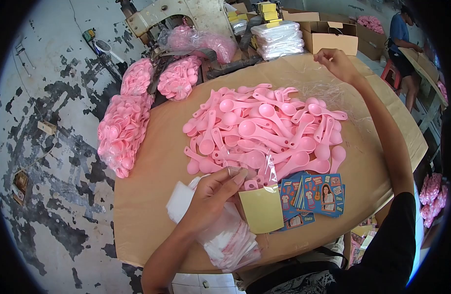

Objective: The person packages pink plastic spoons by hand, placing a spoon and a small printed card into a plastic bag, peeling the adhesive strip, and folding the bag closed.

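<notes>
Bagged spoons (123, 130) slumped at left. Beside plastic bags (228, 242), your left hand (211, 198) pinched a clear sleeve (270, 171), apparently around a yellow card (262, 209); it looked light, limp and slippery, best held by its upper edge. Pink spoons (267, 128) crowded in behind, blue cards (323, 196) alongside. Your raised right hand (337, 64) showed curled fingers, their hold, if any, impossible to tell.

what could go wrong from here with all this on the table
The left hand pinches thin clear film, which may slip. Plastic bags lie by the near edge of the table, close to that hand, and might get brushed off. The loosely piled pink spoons could slide onto the blue cards right beside them.
</notes>
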Demonstrator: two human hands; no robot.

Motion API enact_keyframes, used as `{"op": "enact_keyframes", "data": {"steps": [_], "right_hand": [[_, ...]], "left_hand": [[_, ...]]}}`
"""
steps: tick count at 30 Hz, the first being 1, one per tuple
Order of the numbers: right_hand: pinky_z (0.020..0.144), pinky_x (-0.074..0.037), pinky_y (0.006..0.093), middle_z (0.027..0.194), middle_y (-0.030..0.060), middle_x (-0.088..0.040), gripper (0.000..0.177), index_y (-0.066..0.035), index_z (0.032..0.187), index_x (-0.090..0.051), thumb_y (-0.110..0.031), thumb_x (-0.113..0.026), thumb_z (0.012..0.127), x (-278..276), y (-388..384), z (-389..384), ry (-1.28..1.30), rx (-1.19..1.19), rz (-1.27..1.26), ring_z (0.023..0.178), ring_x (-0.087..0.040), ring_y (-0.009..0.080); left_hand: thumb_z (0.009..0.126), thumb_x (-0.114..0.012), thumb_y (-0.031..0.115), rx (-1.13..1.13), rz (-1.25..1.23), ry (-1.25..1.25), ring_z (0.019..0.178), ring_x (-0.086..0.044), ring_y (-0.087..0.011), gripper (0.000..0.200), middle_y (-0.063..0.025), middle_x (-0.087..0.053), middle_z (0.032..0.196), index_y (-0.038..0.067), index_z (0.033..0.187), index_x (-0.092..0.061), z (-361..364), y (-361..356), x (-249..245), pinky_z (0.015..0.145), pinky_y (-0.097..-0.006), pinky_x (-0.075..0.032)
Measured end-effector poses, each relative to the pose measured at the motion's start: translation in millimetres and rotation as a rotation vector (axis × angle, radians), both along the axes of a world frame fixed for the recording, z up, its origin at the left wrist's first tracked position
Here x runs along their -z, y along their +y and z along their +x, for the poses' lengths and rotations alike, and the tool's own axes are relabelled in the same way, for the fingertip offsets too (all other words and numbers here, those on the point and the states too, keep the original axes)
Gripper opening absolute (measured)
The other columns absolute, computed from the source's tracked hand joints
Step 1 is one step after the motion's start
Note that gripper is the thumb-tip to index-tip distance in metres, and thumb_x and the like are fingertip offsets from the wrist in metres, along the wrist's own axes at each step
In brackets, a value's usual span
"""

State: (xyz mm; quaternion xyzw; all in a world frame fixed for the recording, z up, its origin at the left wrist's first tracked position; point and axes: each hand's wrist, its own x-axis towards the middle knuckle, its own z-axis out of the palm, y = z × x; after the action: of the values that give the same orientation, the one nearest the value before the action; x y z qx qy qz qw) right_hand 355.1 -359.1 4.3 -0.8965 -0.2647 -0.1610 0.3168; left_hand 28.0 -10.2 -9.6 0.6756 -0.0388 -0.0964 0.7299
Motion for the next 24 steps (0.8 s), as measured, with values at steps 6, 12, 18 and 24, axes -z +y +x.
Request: {"op": "enact_keyframes", "data": {"steps": [6, 12, 18, 24], "right_hand": [[0.085, -0.048, 0.0364, 0.106, 0.016, -0.065, 0.025, 0.0, 0.11, -0.063, -0.014, -0.057, 0.091, 9.5, -0.8, -4.0, -0.299, 0.086, -0.149, 0.096, -0.062, 0.0244], [0.1, -0.041, 0.0362, 0.136, 0.0185, -0.049, 0.04, -0.008, 0.123, -0.058, 0.003, -0.056, 0.085, -7.7, 9.0, -23.5, -0.013, -0.097, -0.237, 0.121, -0.05, 0.028], [0.106, -0.036, 0.0369, 0.128, 0.0141, -0.053, 0.042, -0.005, 0.119, -0.057, 0.01, -0.052, 0.081, -67.9, 6.4, -36.4, -0.286, -0.353, 0.102, 0.125, -0.046, 0.0288], [0.098, -0.043, 0.0345, 0.127, 0.0146, -0.055, 0.051, -0.004, 0.118, -0.056, 0.017, -0.043, 0.074, -7.8, -9.6, -33.1, -0.299, 0.12, -0.31, 0.12, -0.051, 0.0327]], "left_hand": [[0.098, -0.053, 0.021, 0.004, 0.089, -0.012, 0.1, -0.059, -0.0113, 0.031, -0.0051, -0.063, 0.114, -0.002, 0.119, -0.059, -1.8, -3.4, -0.8, 0.085, -0.0279, -0.049], [0.098, -0.052, 0.019, 0.046, 0.102, -0.015, 0.104, -0.057, -0.0125, 0.031, -0.0063, -0.063, 0.116, -0.002, 0.12, -0.058, -0.9, -1.3, -0.1, 0.088, -0.0286, -0.047], [0.098, -0.053, 0.019, -0.007, 0.164, -0.053, 0.1, -0.058, -0.0114, 0.03, -0.0062, -0.064, 0.114, -0.002, 0.119, -0.058, -3.4, -0.6, -0.4, 0.085, -0.0274, -0.048], [0.097, -0.055, 0.018, -0.035, 0.085, -0.044, 0.093, -0.06, -0.0093, 0.029, -0.0048, -0.065, 0.107, -0.001, 0.118, -0.059, -2.9, -3.4, 3.6, 0.079, -0.025, -0.049]]}}
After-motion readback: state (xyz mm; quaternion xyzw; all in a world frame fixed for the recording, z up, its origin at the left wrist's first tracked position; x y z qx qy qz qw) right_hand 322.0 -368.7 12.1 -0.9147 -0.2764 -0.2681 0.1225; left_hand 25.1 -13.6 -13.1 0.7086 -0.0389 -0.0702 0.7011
